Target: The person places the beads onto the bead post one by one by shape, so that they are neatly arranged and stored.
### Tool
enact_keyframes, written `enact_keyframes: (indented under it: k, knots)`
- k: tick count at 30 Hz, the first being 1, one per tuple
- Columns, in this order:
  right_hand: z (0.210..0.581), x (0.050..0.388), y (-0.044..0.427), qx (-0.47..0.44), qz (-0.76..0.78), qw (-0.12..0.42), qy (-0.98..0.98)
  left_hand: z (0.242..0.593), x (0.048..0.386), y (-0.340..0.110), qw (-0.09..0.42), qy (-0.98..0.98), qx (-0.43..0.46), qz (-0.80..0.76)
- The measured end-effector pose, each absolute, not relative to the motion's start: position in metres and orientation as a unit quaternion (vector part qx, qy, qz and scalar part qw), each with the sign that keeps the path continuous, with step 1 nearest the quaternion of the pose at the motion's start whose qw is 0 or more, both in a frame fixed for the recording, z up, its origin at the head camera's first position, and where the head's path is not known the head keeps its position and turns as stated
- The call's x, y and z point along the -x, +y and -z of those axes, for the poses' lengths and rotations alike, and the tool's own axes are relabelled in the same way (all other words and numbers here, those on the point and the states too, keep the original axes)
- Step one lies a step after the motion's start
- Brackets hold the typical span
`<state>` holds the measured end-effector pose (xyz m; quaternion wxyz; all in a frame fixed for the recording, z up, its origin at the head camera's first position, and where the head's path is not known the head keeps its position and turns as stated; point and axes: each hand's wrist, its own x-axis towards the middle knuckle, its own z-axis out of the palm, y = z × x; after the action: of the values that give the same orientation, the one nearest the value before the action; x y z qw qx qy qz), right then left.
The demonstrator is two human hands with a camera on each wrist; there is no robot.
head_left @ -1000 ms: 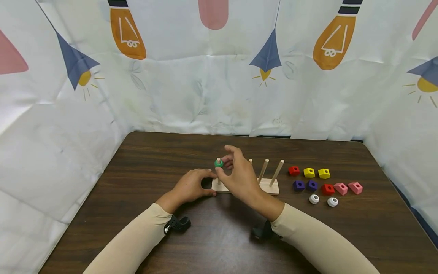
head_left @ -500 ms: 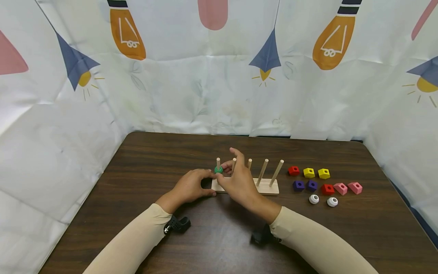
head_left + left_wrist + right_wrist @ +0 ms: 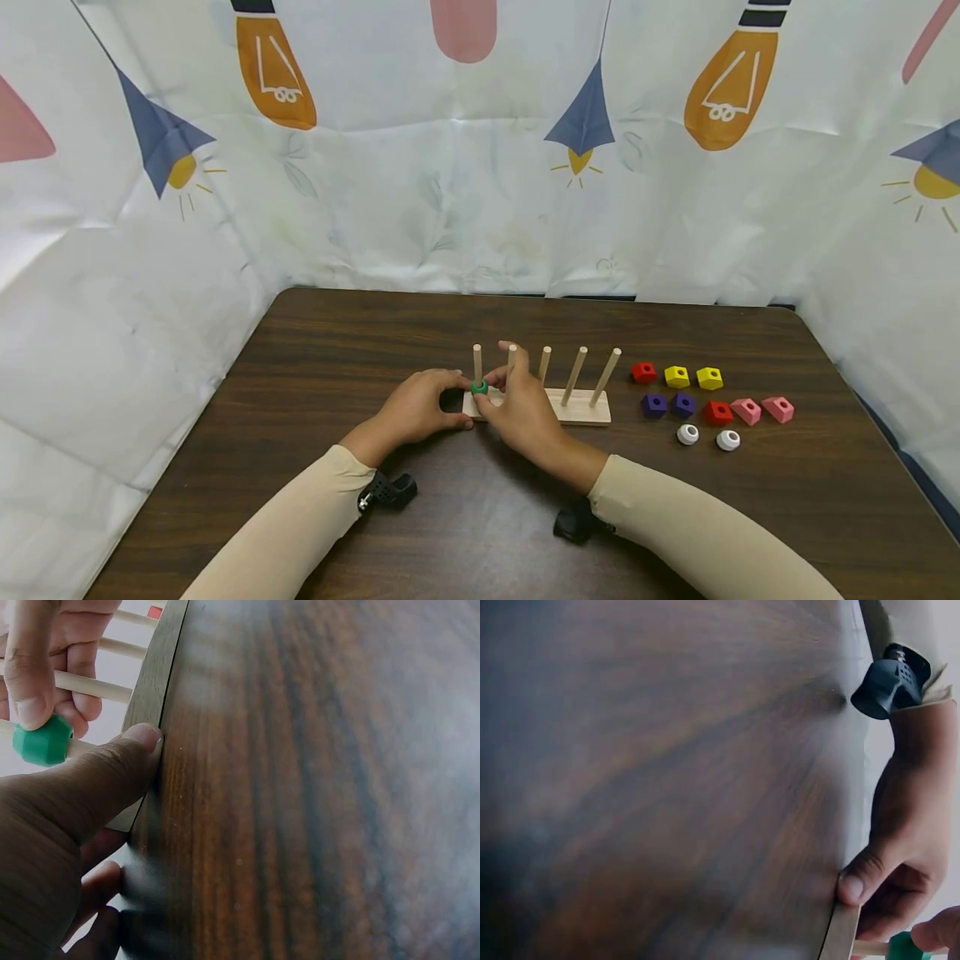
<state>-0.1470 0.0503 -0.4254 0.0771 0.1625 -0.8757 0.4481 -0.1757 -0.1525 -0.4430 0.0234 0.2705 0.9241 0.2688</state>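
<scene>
A pale wooden peg stand (image 3: pixel 581 408) with several upright pegs lies near the middle of the table. On its leftmost peg is a green bead (image 3: pixel 43 740), low down near the base. My right hand (image 3: pixel 525 408) pinches this bead between thumb and fingers; the left wrist view shows the thumb on it. My left hand (image 3: pixel 412 404) grips the left end of the stand, its thumb (image 3: pixel 853 887) against the front edge. The far side of that grip is partly hidden.
Right of the stand lie red blocks (image 3: pixel 718 413), yellow blocks (image 3: pixel 677 377), purple blocks (image 3: pixel 654 406), pink blocks (image 3: pixel 746 411) and two white beads (image 3: pixel 728 440). The dark wooden table (image 3: pixel 480 525) meets a printed cloth (image 3: pixel 450 208) behind.
The green bead has slid down the leftmost peg from near its top to near the base, my right hand lowering with it. My left hand has stayed on the stand.
</scene>
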Motion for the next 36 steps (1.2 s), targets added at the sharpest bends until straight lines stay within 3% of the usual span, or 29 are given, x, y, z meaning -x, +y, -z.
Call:
enact_keyframes:
  k: [23, 36]
  knots:
    - [0.436, 0.149, 0.055, -0.181, -0.430, 0.050, -0.883, 0.440, 0.176, -0.152, 0.029, 0.927, -0.263, -0.266]
    - [0.418, 0.134, 0.078, -0.225, -0.402, -0.035, -0.887, 0.443, 0.176, -0.152, 0.033, 0.930, -0.256, -0.262]
